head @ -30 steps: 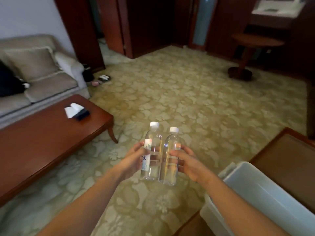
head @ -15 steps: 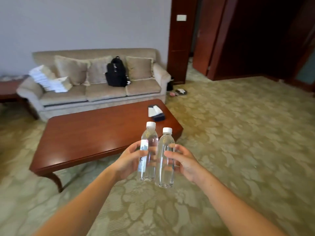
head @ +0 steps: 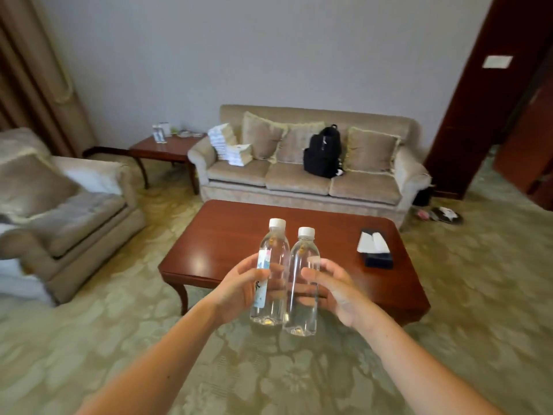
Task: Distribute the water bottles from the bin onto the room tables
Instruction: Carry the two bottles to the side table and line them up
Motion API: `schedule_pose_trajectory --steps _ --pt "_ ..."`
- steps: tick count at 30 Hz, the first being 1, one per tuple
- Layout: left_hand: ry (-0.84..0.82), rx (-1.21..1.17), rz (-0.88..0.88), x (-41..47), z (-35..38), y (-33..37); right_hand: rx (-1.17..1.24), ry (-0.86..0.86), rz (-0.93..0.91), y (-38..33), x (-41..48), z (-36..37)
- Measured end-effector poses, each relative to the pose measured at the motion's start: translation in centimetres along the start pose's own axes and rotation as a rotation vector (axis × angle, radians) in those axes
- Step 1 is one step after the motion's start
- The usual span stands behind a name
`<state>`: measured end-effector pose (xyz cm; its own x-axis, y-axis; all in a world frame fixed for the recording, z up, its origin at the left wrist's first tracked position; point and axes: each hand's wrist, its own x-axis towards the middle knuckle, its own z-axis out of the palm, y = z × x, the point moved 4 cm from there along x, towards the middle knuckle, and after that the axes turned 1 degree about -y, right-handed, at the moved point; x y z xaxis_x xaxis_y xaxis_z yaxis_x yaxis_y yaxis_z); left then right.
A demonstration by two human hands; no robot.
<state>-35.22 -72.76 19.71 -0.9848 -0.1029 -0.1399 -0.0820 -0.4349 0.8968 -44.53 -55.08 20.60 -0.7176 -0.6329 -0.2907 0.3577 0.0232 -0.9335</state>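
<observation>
Two clear water bottles with white caps stand upright side by side in front of me. My left hand point(head: 239, 287) grips the left bottle point(head: 273, 253), which carries a pale label. My right hand point(head: 338, 290) grips the right bottle point(head: 302, 265). Both bottles hover in the air in front of the near edge of a long red-brown coffee table point(head: 233, 235). A small wooden side table point(head: 167, 146) stands in the far left corner with what look like bottles on it. The bin is out of view.
A tissue box point(head: 375, 250) lies on the coffee table's right part. Behind the table is a beige sofa point(head: 299, 178) with a black backpack point(head: 321, 154) and a stack of white papers point(head: 229, 145). An armchair point(head: 59, 211) is at the left. Slippers point(head: 440, 214) lie on the carpet at right.
The view has swung left: the bin and doorway have dropped out, and the coffee table now lies straight ahead and closer. Both hands keep the bottles upright.
</observation>
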Motion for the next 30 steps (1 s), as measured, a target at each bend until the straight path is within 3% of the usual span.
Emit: schedule_pose_trajectory --steps 9,18,24,30 --pt "0.308 -0.010 0.150 1.3 -5.5 3.1 -0.082 -0.288 0.060 -3.2 10.5 4.3" --pt "0.674 -0.074 0.265 -3.8 -15.7 5.6 -0.119 -0.538 0.188 -1.1 18.9 16.3" --pt "0.793 -0.087 0.321 -5.3 -25.3 8.4 -0.122 -0.649 0.215 0.2 24.9 26.1" --pt "0.812 -0.035 0.303 -6.2 -37.5 15.0 -0.112 -0.645 0.203 0.6 32.5 38.3"
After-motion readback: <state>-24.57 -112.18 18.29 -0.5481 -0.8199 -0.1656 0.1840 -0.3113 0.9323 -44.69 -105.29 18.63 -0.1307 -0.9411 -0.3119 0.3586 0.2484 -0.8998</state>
